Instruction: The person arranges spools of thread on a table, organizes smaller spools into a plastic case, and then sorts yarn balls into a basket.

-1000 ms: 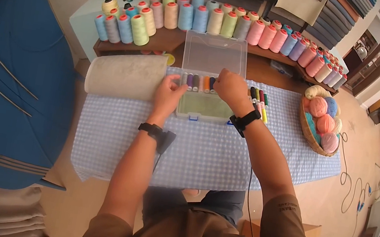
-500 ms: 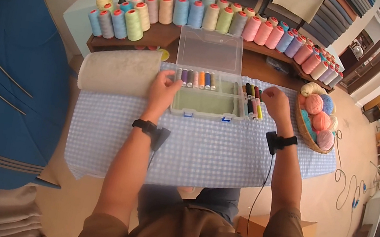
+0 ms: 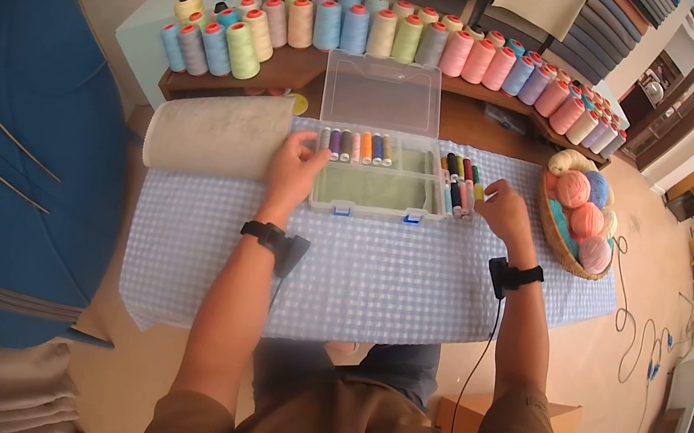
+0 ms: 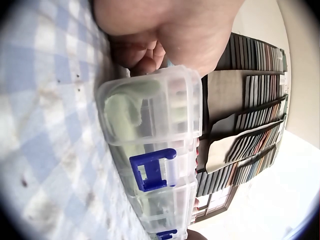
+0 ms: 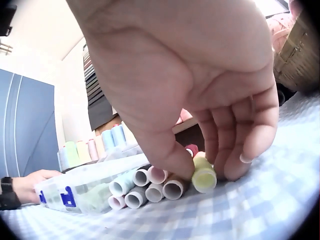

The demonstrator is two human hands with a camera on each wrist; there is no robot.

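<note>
A clear plastic box (image 3: 373,212) with blue latches lies on the checked cloth, its lid raised. Inside, a row of small spools (image 3: 357,147) fills the back left compartment, with green material below. My left hand (image 3: 292,172) holds the box's left end; in the left wrist view its fingertips are partly hidden behind the box (image 4: 150,112). Right of the box lies a group of spools (image 3: 457,194). My right hand (image 3: 507,218) is at that group's right edge; in the right wrist view its thumb and fingers pinch a yellow-green spool (image 5: 204,179) lying beside other stacked spools (image 5: 155,191).
A basket (image 3: 558,229) of yarn balls stands at the right of the cloth. Rolled grey-white material (image 3: 218,135) lies at the left. Cones of thread (image 3: 354,30) line the shelf behind, and the raised lid (image 3: 383,94) leans toward it.
My right hand has moved from over the box to the spools at its right. The row in the box has come into view, with one more spool at its right end. My left hand stays at the box.
</note>
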